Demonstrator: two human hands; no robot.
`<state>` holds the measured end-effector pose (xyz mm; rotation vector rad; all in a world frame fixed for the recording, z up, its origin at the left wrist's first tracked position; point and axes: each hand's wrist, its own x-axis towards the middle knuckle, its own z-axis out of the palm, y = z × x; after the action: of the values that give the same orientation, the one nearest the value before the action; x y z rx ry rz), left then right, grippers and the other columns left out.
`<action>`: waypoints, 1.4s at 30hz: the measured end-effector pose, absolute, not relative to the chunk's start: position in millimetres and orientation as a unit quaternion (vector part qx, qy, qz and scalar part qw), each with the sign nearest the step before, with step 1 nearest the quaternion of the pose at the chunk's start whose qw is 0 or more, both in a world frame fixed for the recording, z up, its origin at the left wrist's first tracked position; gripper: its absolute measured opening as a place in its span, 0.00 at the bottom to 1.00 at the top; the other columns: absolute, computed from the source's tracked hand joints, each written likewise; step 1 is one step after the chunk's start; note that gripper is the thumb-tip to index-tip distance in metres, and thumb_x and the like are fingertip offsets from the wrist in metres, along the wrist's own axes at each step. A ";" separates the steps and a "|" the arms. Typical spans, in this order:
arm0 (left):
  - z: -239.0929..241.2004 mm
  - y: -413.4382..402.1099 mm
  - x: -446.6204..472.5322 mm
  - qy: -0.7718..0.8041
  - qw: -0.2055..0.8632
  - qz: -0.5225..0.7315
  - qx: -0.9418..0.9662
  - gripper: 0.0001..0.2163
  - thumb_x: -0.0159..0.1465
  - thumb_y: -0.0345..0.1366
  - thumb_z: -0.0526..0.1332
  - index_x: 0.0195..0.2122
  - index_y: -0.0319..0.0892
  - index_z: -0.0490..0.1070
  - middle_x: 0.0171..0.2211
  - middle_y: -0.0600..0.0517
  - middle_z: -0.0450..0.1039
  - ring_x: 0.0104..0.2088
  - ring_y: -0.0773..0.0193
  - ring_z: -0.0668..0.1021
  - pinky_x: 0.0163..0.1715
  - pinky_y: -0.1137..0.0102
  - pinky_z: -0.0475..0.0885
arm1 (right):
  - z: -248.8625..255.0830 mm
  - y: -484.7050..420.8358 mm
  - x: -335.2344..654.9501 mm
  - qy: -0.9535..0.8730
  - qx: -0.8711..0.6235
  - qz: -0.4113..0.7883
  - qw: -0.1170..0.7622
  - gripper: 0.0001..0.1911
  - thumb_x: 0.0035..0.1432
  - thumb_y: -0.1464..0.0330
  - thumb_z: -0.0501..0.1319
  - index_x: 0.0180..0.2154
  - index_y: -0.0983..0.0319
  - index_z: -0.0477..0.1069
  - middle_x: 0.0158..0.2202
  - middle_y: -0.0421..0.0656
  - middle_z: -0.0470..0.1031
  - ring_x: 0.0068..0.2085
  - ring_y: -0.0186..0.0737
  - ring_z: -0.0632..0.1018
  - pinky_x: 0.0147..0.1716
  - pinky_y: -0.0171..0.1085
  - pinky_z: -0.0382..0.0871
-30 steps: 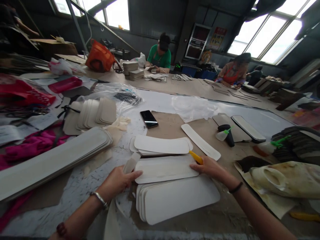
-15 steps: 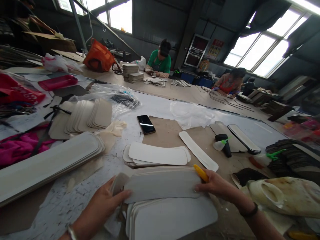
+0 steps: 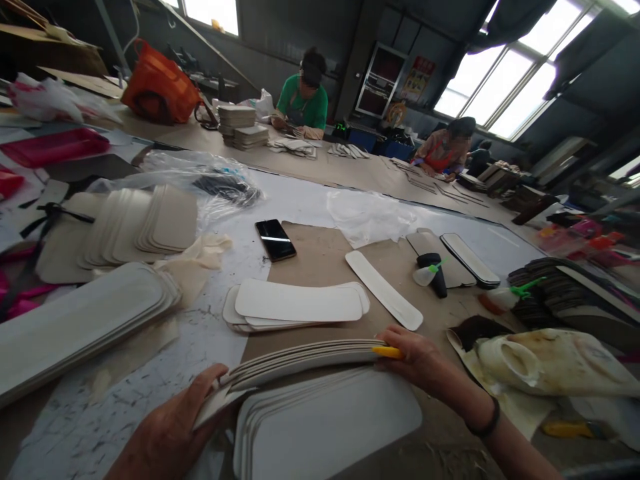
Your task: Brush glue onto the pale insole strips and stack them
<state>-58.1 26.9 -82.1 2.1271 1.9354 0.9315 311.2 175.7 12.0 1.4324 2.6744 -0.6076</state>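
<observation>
Between my two hands a bundle of long, pale, round-cornered panels [image 3: 310,353] stands on edge, slightly bowed. My left hand [image 3: 175,413] is closed round its left end, where a shorter pale piece sticks out. At the right end my right hand [image 3: 407,357] is closed on the bundle, with a small yellow tool [image 3: 387,351] also in the fingers; its kind is hidden. Just below lies a stack of wider pale panels [image 3: 335,420]. Beyond the bundle rests a low stack of curved white panels [image 3: 300,300], and a single white strip [image 3: 384,290] lies to its right.
A phone [image 3: 275,240] lies past the panels. More panel stacks [image 3: 85,320] stand on the left. On the right are glue bottles [image 3: 505,298], a stained plastic jug [image 3: 560,363] and a yellow-handled tool [image 3: 567,429]. Two co-workers [image 3: 305,100] sit across the table.
The bundle has turned from lying with its broad face toward me to standing on edge, showing its layers. My left hand has moved left and down. The view has shifted slightly right.
</observation>
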 end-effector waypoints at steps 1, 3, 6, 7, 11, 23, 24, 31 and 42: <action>-82.0 27.6 -57.7 0.643 0.047 0.298 0.704 0.21 0.64 0.52 0.50 0.52 0.47 0.64 0.40 0.51 0.80 0.36 0.62 0.82 0.35 0.76 0.76 | 11.7 175.5 311.7 0.866 0.460 -0.193 0.027 0.06 0.53 0.69 0.62 0.36 0.57 0.69 0.35 0.39 0.71 0.35 0.36 0.74 0.36 0.31 0.64; -80.8 29.6 -56.7 0.647 0.029 0.273 0.712 0.22 0.64 0.52 0.49 0.55 0.46 0.60 0.39 0.50 0.81 0.36 0.62 0.82 0.33 0.76 0.77 | 12.6 174.7 311.8 0.868 0.460 -0.187 0.032 0.06 0.54 0.69 0.62 0.36 0.57 0.69 0.35 0.39 0.71 0.35 0.36 0.75 0.36 0.31 0.65; -79.7 31.5 -56.0 0.625 -0.005 0.254 0.738 0.23 0.66 0.49 0.48 0.59 0.45 0.55 0.41 0.49 0.80 0.38 0.64 0.82 0.37 0.77 0.75 | 14.1 173.1 311.2 0.866 0.463 -0.185 0.029 0.06 0.54 0.70 0.62 0.37 0.58 0.69 0.36 0.39 0.72 0.36 0.36 0.75 0.36 0.32 0.65; -79.9 31.4 -56.2 0.614 -0.014 0.251 0.748 0.23 0.66 0.48 0.47 0.59 0.45 0.54 0.42 0.49 0.79 0.38 0.65 0.82 0.39 0.77 0.74 | 14.2 172.6 311.1 0.867 0.462 -0.186 0.025 0.06 0.55 0.70 0.61 0.37 0.58 0.69 0.36 0.39 0.72 0.36 0.36 0.75 0.36 0.32 0.65; -83.2 28.1 -59.6 0.595 -0.040 0.234 0.768 0.24 0.67 0.47 0.48 0.61 0.44 0.51 0.45 0.48 0.78 0.39 0.67 0.81 0.46 0.78 0.70 | 13.2 171.4 311.4 0.871 0.456 -0.183 0.014 0.06 0.56 0.70 0.61 0.38 0.57 0.69 0.36 0.40 0.72 0.36 0.36 0.75 0.36 0.31 0.66; -99.3 17.0 -66.6 0.613 0.025 0.223 0.758 0.22 0.66 0.42 0.51 0.60 0.46 0.54 0.48 0.50 0.76 0.44 0.64 0.79 0.52 0.74 0.68 | 16.9 168.7 309.0 0.864 0.467 -0.188 0.030 0.07 0.56 0.73 0.59 0.39 0.58 0.70 0.36 0.41 0.73 0.36 0.37 0.75 0.36 0.31 0.66; -99.9 16.7 -66.3 0.615 0.029 0.226 0.755 0.22 0.66 0.42 0.51 0.60 0.46 0.55 0.47 0.50 0.77 0.44 0.64 0.79 0.51 0.74 0.68 | 17.1 168.4 308.8 0.863 0.468 -0.189 0.033 0.08 0.56 0.73 0.60 0.39 0.58 0.70 0.36 0.41 0.72 0.36 0.37 0.75 0.36 0.31 0.66; -77.1 30.4 -57.2 0.630 0.123 0.296 0.708 0.16 0.62 0.45 0.55 0.50 0.49 0.68 0.43 0.55 0.79 0.39 0.63 0.81 0.45 0.76 0.73 | 12.9 172.5 310.2 0.863 0.455 -0.217 0.001 0.03 0.56 0.72 0.58 0.35 0.59 0.69 0.34 0.40 0.71 0.34 0.35 0.74 0.35 0.31 0.64; -21.5 72.7 -47.0 0.682 0.628 0.209 0.312 0.25 0.44 0.57 0.63 0.07 0.44 0.55 0.07 0.59 0.51 0.12 0.73 0.54 0.16 0.74 0.47 | 27.1 212.5 300.2 0.778 0.498 -0.384 -0.005 0.17 0.52 0.55 0.59 0.23 0.62 0.63 0.22 0.35 0.59 0.25 0.31 0.62 0.24 0.31 0.55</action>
<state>-47.0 72.7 -21.5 0.7145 1.5625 0.4780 300.2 212.5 27.1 1.5693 2.4521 -1.2092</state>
